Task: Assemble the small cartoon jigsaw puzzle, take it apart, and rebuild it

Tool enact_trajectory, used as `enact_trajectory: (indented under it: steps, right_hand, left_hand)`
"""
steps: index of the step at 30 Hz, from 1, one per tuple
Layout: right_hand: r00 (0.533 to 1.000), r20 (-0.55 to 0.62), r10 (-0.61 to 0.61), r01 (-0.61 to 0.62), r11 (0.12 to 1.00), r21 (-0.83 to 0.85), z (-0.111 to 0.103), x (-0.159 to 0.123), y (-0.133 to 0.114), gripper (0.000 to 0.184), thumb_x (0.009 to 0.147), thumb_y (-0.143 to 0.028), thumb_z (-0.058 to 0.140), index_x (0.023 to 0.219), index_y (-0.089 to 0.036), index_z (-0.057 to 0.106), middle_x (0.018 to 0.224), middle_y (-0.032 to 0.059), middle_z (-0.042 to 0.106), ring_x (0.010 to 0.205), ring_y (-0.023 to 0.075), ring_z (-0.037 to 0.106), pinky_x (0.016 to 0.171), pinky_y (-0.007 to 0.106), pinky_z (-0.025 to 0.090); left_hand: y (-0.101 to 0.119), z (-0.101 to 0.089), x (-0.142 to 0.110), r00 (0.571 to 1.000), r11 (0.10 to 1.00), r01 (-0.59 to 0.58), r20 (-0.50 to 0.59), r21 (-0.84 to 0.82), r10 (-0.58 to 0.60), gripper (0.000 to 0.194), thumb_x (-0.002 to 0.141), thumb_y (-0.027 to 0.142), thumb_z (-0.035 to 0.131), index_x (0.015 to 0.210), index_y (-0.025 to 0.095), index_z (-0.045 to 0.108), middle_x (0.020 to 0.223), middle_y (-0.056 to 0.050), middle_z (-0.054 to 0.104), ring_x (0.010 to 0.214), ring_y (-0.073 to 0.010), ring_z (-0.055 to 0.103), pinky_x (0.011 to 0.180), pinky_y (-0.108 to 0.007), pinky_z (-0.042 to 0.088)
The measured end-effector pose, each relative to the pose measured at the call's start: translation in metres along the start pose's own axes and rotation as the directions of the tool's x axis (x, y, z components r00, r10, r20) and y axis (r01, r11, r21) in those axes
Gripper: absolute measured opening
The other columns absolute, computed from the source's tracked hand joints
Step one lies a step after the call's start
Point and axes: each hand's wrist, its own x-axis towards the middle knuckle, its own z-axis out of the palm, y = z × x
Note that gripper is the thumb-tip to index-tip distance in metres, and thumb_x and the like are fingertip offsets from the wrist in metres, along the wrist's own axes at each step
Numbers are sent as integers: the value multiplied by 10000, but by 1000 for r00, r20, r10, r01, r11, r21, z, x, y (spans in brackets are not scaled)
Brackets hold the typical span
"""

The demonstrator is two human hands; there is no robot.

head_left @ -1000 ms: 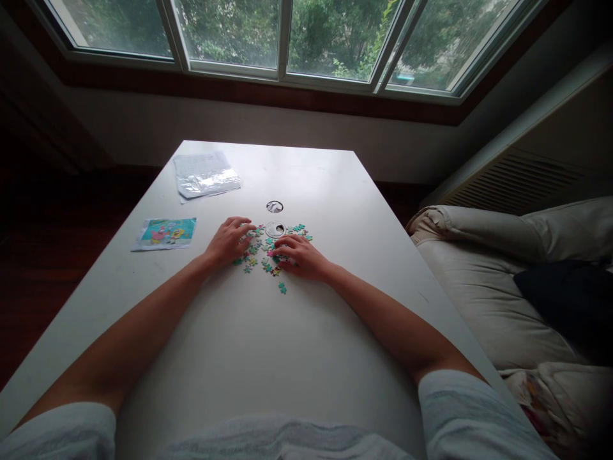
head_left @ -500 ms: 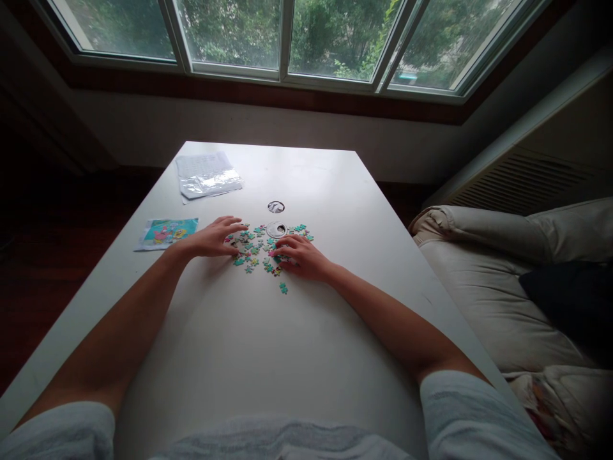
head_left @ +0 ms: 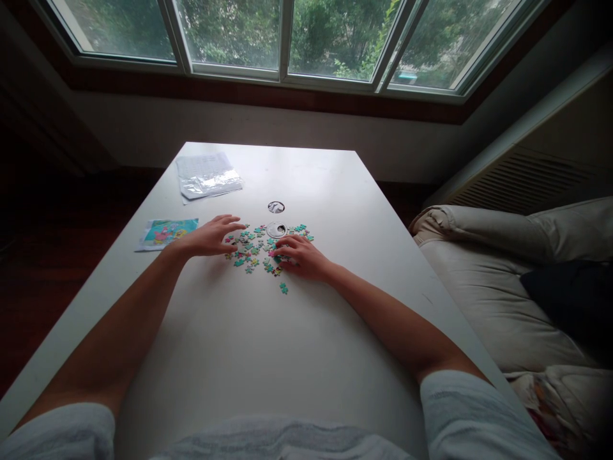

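I see the left hand [head_left: 209, 237] spread, can't tell if the right hand [head_left: 305, 257] grips; brushing could scatter puzzle pieces [head_left: 254, 250].

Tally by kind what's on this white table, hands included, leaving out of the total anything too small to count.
Hands: 2, the left hand and the right hand
Cartoon picture sheets: 1
Paper bundles with shiny plastic: 1
Small round items: 2
Total: 6
Jigsaw pieces: too small and partly hidden, left out
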Motion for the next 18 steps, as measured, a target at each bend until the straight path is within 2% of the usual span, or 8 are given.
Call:
enact_trajectory:
  steps: [3, 6, 11, 18]
  right_hand:
    - [1000, -1, 0, 0, 1000, 0, -1, 0, -1, 321, 966, -356, 594, 1275, -302, 662, 1317, 81, 635, 1278, 270, 509, 1087, 463, 392]
    - [1000, -3, 0, 0, 1000, 0, -1, 0, -2, 322, 961, -344, 601, 1275, -303, 662, 1317, 81, 633, 1272, 271, 512, 1088, 466, 391]
    - [1000, -8, 0, 0, 1000, 9, 1, 1, -1, 325, 958, -340, 606, 1277, -307, 663, 1310, 82, 636, 1271, 272, 513, 1086, 470, 391]
    - [1000, -7, -2, 2, 1000, 13, 1, 1, -1, 322, 959, -342, 605, 1273, -305, 665, 1312, 84, 635, 1267, 272, 509, 1083, 473, 392]
  left_hand:
    - [8, 2, 4, 996, 998, -55, -72, -19, 54, 407, 875, 517, 614, 1186, 260, 670, 1516, -84, 480, 1458, -332, 321, 1172, -512, 345]
    - [15, 2, 6, 989, 993, -106, -105, -43, 101, 274, 877, 481, 618, 978, 234, 682, 1422, -87, 548, 1397, -326, 387, 1124, -501, 395]
    - [22, 2, 7, 985, 986, -154, -92, -66, 147, 283, 852, 507, 655, 939, 240, 697, 1254, -91, 622, 1319, -318, 445, 1073, -465, 430]
    - [21, 1, 7, 990, 993, -115, -77, -9, 114, 289, 851, 509, 656, 788, 235, 724, 1163, -84, 646, 1244, -314, 484, 1022, -444, 435]
